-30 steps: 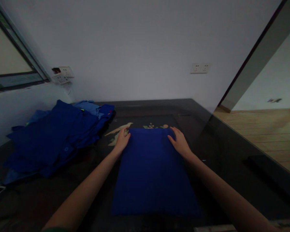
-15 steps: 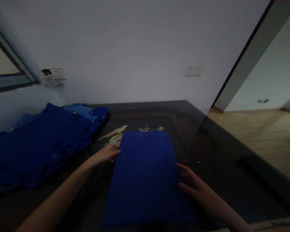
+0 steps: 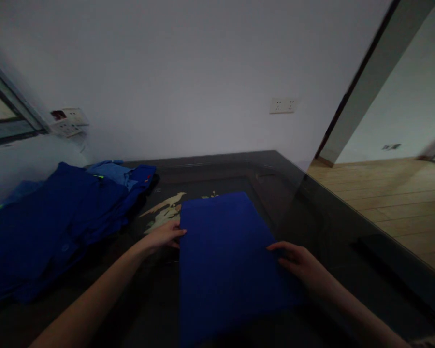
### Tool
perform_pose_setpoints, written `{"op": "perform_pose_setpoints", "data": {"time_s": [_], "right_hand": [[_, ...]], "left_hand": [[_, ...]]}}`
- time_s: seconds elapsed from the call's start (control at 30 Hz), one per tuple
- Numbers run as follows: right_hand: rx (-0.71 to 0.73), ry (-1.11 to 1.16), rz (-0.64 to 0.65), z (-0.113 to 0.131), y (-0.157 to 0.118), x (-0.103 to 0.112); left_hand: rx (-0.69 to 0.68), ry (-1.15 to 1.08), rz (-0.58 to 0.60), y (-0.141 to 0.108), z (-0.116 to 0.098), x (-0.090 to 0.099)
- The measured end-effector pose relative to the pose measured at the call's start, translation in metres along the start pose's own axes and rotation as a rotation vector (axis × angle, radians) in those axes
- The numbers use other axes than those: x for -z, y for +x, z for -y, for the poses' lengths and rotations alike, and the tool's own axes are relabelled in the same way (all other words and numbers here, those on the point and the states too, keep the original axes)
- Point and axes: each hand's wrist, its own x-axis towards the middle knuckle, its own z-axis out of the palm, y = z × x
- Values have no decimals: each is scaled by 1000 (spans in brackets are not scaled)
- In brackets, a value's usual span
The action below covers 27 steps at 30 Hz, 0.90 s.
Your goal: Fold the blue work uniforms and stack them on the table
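A flat blue folded cloth [image 3: 228,261] lies in front of me on a dark glossy table [image 3: 333,222], turned slightly askew. My left hand [image 3: 166,235] grips its left edge, with the thumb on top and the other fingers partly hidden at the edge. At the right edge, my right hand [image 3: 293,258] holds the cloth between thumb and fingers.
A heap of blue garments [image 3: 58,217] covers the table's left side. A dark flat object [image 3: 402,270] lies near the right edge. Wall sockets [image 3: 283,105] are above the back edge, and a wooden floor [image 3: 377,193] shows beyond the right side.
The blue cloth has turned, its near end swinging to the right, and both hands have moved with it. The view has shifted slightly.
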Motion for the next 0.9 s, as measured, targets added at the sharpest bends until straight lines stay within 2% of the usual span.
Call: {"op": "perform_pose_setpoints", "data": {"time_s": [0.1, 0.23, 0.4, 0.53, 0.63, 0.73, 0.8, 0.9], "right_hand": [[-31, -77, -65, -15, 26, 50], [-133, -168, -200, -36, 54, 122], [-239, -282, -495, -54, 74, 203], [-236, -396, -690, -74, 83, 259], [-183, -443, -718, -90, 86, 288], [-219, -436, -680, -105, 85, 301], [-238, -429, -671, -114, 82, 302], [-238, -472, -696, -127, 78, 303]], "left_hand": [[-72, -42, -5, 34, -16, -31], [-159, -86, -26, 94, -53, -90], [-220, -142, -57, 163, -117, -173], [-286, -129, -86, 199, -155, -226], [-371, -39, -158, 201, -162, -261], [-689, 360, -211, 184, -151, -297], [-858, 666, -137, 170, -139, -320], [-843, 903, 16, 156, -123, -345]]}}
